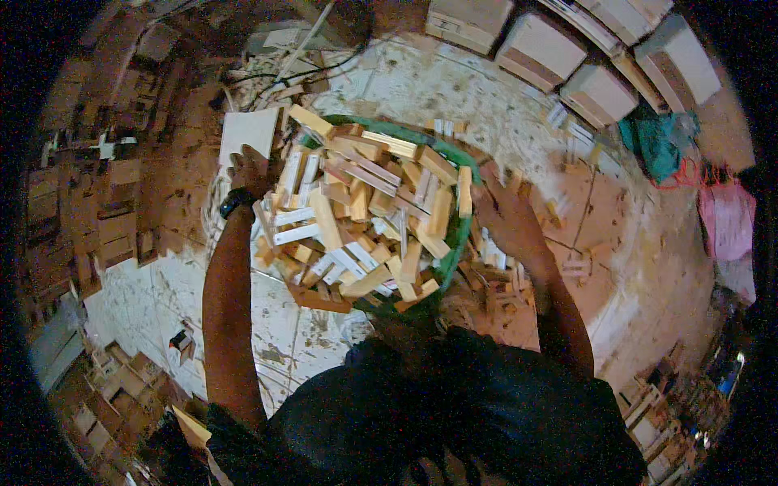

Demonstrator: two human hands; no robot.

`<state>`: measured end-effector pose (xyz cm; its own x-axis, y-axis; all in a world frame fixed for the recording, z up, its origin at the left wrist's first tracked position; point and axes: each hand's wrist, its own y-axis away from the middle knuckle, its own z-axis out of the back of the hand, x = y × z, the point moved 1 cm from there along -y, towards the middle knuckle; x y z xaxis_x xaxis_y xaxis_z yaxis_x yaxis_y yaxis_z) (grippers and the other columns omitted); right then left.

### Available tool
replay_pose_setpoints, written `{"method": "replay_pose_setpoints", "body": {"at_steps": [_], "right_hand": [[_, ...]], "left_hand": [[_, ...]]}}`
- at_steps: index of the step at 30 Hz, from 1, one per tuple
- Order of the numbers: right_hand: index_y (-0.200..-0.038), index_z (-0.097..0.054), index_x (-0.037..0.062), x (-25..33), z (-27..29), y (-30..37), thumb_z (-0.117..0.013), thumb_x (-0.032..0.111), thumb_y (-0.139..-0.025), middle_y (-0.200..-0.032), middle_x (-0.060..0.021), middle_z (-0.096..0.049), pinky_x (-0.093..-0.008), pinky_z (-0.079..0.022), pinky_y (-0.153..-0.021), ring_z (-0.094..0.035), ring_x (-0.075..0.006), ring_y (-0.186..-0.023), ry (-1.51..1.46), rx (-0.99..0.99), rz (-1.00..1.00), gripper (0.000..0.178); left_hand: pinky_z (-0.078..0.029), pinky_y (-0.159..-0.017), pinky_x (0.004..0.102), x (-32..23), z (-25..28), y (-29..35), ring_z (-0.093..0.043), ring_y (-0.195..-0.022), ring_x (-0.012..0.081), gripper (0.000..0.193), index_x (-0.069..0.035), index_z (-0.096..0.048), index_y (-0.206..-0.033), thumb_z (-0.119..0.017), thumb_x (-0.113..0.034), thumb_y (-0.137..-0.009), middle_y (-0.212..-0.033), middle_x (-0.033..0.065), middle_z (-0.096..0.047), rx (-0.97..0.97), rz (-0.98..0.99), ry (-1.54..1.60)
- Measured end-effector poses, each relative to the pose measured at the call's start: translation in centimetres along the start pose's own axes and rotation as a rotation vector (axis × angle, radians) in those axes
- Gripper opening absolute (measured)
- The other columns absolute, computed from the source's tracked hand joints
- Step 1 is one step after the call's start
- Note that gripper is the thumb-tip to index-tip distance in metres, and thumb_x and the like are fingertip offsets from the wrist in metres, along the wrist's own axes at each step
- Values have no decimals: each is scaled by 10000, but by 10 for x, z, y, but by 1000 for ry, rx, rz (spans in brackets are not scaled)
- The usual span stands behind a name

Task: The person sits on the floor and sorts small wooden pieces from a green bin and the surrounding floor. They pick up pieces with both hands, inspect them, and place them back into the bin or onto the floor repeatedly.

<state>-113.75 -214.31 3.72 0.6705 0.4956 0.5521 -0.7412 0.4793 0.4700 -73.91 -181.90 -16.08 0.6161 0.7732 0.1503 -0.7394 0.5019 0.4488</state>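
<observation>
A heap of short wooden blocks (328,219), some with white faces, fills a green tub (464,245) in front of me. My left hand (252,172), with a dark watch on its wrist, is left of the heap. Its fingers are apart over the lower edge of a pale flat board (247,134). On the other side, my right hand (499,212) is at the tub's right rim, close beside an upright wooden block (464,192). Its fingers are blurred, and whether they grip the rim or a block cannot be made out.
Loose wood pieces (506,279) lie on the floor right of the tub. Cardboard boxes (541,50) line the far right, near a teal bag (652,142) and a pink sack (727,231). Stacked brown pieces (109,215) stand along the left. A pale stick (305,42) leans at the back.
</observation>
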Motion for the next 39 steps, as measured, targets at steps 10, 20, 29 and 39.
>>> {"method": "replay_pose_setpoints", "body": {"at_steps": [10,20,29,39], "right_hand": [[-1289,-528,58,8,45,1,-611,187,-919,-1074,-100,-650,-315,-506,-833,-625,-152,-935,-414,-365,154,400],[-1125,-571,2,6,77,41,-673,252,-833,-1029,-169,-633,-384,-481,-868,-617,-282,-957,-576,-673,157,398],[-1242,-456,-1,15,45,92,-608,65,-830,-994,-213,-669,-366,-520,-808,-673,-298,-924,-263,-376,-147,444],[-1475,-120,2,31,35,111,-546,79,-832,-1065,-314,-611,-436,-513,-841,-645,-419,-924,-188,-70,-176,775]], "left_hand": [[-491,-877,389,-2,197,123,-612,-1037,311,392,-6,-489,-1296,-514,-161,-937,-1132,213,-619,-788,64,-18],[-433,-959,341,-246,249,206,-546,-1100,232,451,-4,-437,-1342,-538,-196,-946,-1199,164,-579,105,-825,1124],[-522,-857,447,-296,174,170,-523,-1137,376,409,-70,-547,-1188,-616,-234,-819,-1235,162,-520,-266,-1224,192],[-544,-687,463,-289,172,184,-634,-821,359,317,-66,-566,-1100,-610,-198,-816,-1033,175,-555,-252,-1078,282]]}}
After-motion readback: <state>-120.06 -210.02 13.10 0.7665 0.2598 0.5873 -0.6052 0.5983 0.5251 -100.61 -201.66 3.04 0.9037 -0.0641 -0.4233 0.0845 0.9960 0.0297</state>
